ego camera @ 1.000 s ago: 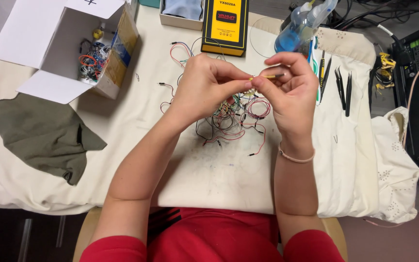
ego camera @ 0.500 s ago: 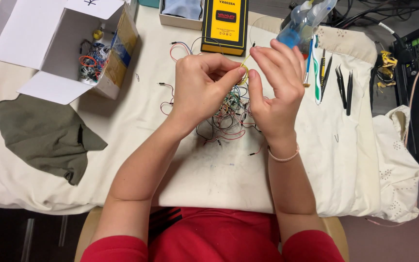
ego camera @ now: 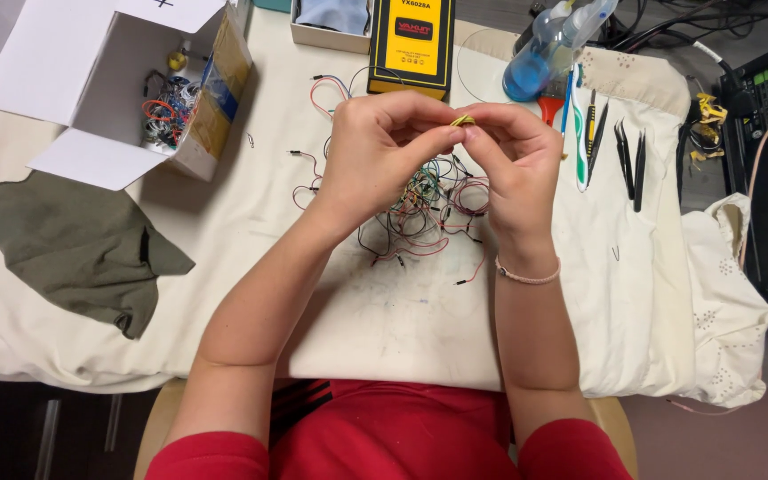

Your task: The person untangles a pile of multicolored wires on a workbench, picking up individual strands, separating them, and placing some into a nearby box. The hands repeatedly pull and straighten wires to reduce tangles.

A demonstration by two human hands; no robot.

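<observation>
We see our left hand (ego camera: 380,156) and our right hand (ego camera: 513,164) raised together above the cloth-covered worktop (ego camera: 402,311), fingertips meeting over a small loop of yellow wire (ego camera: 462,119). The grip of each hand is clamped on that wire: the left thumb and forefinger pinch it from one side, the right fingers close on it from the other, and the wire shows only as a short yellow arc between them.

Directly beneath our hands lies a tangled heap of thin jumper wires in red, black, green and white (ego camera: 428,209), resting on the cloth. A few loose red and black leads (ego camera: 326,89) trail off toward the far edge.

Beyond the hands stands a yellow and black handheld meter (ego camera: 412,44), flat on the worktop. To its right lie a blue spray bottle (ego camera: 544,53), a green-handled toothbrush (ego camera: 578,133) and, further right, black tweezers (ego camera: 631,156), well apart from the tangle.

At the far left an open white cardboard box (ego camera: 91,80) holds more coloured wires. Near it a crumpled olive-green cloth (ego camera: 82,244) lies flat.
</observation>
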